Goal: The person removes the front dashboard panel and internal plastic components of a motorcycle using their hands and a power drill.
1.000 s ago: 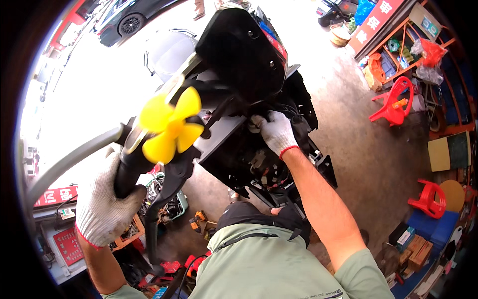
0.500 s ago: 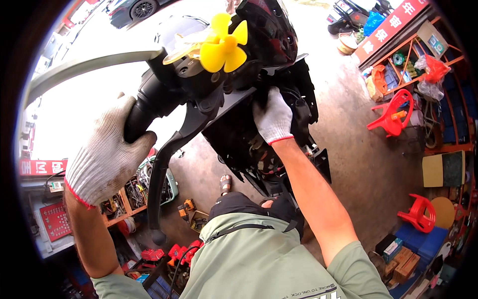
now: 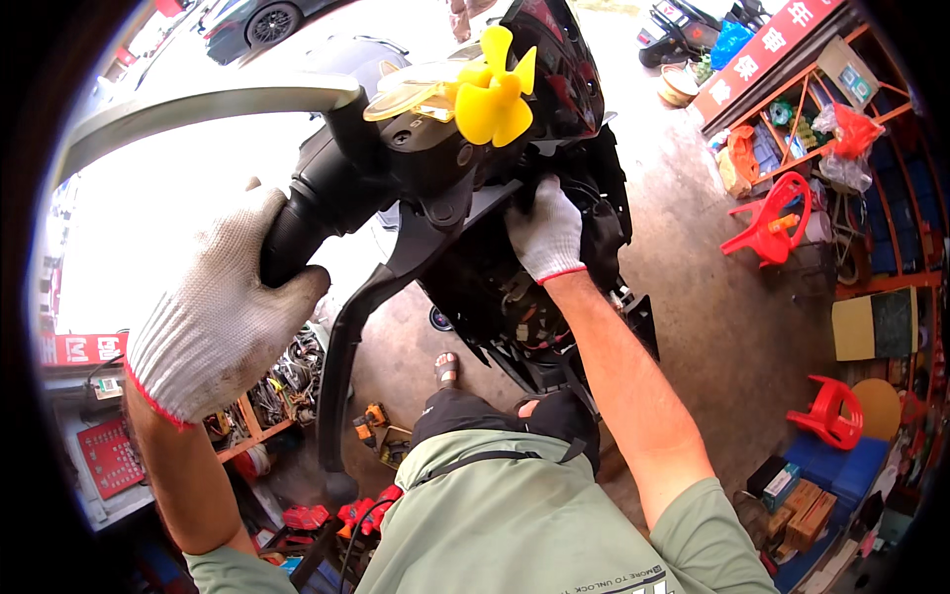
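My left hand, in a white knit glove with a red cuff, wraps round the black handlebar grip of a scooter. A long black brake lever curves down beside that hand, and a grey hand guard arches beyond it. On top of the handlebar sits a yellow propeller. My right hand, gloved alike, reaches into the scooter's opened front body, just below the handlebar. Its fingertips disappear among dark parts and cables, so what they touch is hidden.
Wiring shows inside the body below my right wrist. Red plastic chairs and orange shelving stand at the right. At lower left are a tray of hand tools and an orange-black power drill. A dark car is parked far left.
The handlebar, with its propeller and brake lever, has swung to the right, and my left hand has moved along on the grip. My right hand stays nearly in place inside the body.
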The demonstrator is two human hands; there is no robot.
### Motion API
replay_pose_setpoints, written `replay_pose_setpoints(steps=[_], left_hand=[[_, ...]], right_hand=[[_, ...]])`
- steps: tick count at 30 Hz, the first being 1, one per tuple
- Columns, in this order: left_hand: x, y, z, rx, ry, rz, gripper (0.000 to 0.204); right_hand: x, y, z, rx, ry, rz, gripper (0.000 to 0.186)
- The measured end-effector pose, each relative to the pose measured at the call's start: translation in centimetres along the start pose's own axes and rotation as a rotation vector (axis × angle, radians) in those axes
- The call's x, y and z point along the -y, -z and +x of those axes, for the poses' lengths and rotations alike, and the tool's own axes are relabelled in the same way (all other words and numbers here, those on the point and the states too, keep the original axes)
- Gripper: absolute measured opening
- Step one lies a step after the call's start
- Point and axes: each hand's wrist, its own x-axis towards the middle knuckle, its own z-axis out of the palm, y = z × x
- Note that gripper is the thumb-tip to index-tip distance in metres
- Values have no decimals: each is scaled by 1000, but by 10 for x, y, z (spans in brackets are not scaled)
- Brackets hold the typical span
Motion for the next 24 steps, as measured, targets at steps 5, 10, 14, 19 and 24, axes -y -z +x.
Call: replay_pose_setpoints(steps=[5,10,14,19,24], left_hand=[[1,-2,-2,-4,-13,-17,32],[12,-8,-5,-93,-102,25,29],[-2,-1,-3,-5,7,-83,30],[7,-4,-1,-25,-34,16,34],[13,-8,-2,-71,-22,37,39]], right_hand=[[-11,-3,2,-45,173,29,34],[-4,3,2,19,100,57,33],[2,6,2,39,5,44,33],[-13,2,1,15,160,44,32],[-17,6,11,36,313,-32,29]])
